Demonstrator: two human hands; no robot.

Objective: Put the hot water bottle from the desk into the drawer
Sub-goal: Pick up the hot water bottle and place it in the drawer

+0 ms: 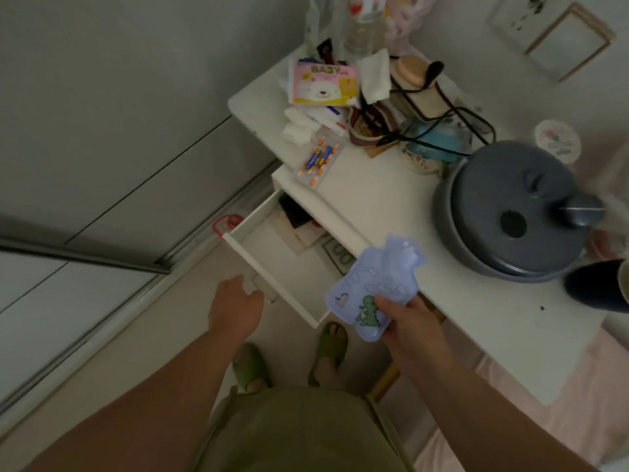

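Observation:
The hot water bottle (376, 282) is small, pale purple, printed with a green dinosaur and hearts. My right hand (413, 327) is shut on its lower end and holds it in the air over the right corner of the white drawer (272, 267). That drawer stands pulled out from under the white desk (391, 206). My left hand (238, 306) rests at the handle on the drawer's front, fingers curled on it. Inside the drawer lie papers and a dark flat item toward the back; its front part is bare white.
On the desk stand a grey round pot (514, 212), a pack of batteries (318, 160), a pink baby-wipes pack (323, 85), tangled black cables (442, 110) and a dark cup (602, 284). Sliding door rails run along the floor at left. My feet in green slippers (289, 356) stand below the drawer.

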